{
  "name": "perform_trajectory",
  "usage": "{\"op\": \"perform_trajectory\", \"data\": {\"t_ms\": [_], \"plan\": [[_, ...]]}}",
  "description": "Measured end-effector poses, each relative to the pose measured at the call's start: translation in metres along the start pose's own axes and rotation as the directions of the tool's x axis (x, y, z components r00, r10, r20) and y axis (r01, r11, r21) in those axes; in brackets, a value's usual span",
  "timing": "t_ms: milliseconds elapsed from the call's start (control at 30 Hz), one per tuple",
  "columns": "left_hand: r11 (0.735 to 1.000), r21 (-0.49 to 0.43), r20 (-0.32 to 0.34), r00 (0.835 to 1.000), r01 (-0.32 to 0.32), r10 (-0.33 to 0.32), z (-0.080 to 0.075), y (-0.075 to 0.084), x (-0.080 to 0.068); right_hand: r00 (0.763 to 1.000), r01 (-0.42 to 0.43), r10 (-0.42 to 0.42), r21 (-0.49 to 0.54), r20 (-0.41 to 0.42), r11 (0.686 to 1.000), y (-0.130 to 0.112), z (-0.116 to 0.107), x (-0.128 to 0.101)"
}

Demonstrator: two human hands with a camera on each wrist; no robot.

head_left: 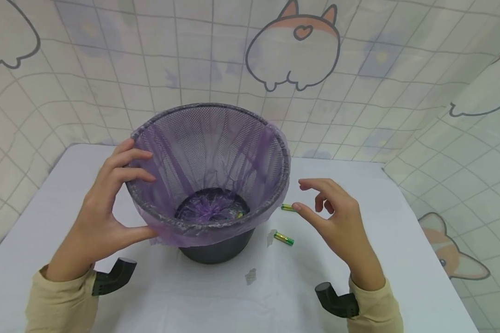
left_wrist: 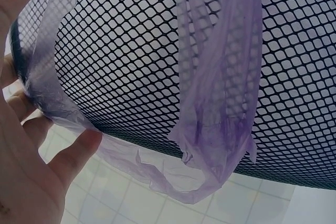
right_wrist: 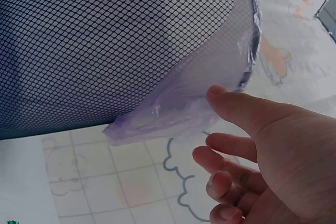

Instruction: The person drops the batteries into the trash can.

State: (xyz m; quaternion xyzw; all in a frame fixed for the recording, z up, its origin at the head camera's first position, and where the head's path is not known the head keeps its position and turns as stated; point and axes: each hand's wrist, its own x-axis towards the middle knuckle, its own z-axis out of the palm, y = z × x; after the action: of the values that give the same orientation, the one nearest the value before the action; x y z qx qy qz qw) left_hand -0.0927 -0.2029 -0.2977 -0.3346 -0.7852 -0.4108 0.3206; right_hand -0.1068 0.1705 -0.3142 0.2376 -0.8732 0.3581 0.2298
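Observation:
A black mesh waste bin (head_left: 218,249), lined with a thin purple plastic bag (head_left: 258,155), tilts toward me on the white table. My left hand (head_left: 100,208) grips its left rim, fingers over the inside and thumb on the outer side. The bag's edge is folded over that rim, its loose part hanging outside in the left wrist view. Apart from the bin's right side, my right hand (head_left: 341,222) hovers with loosely bent fingers and nothing in it. Near it lie two green-and-gold batteries, one battery (head_left: 284,238) closer to me and another battery (head_left: 288,207) behind the thumb.
A small green-yellow item (head_left: 239,215) shows at the bottom inside the bin. Two greyish patches (head_left: 251,276) mark the white table (head_left: 183,300). A patterned curtain (head_left: 208,55) with grid lines and cartoon animals surrounds the table's back and sides.

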Motion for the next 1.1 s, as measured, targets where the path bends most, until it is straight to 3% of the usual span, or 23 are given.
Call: {"op": "perform_trajectory", "data": {"t_ms": [1100], "plan": [[1.0,0.008,0.013,1.0,-0.003,0.003,-0.001,-0.004,-0.002,0.992,-0.098,0.102,-0.049,0.07,0.994,0.02,0.017,-0.022]]}}
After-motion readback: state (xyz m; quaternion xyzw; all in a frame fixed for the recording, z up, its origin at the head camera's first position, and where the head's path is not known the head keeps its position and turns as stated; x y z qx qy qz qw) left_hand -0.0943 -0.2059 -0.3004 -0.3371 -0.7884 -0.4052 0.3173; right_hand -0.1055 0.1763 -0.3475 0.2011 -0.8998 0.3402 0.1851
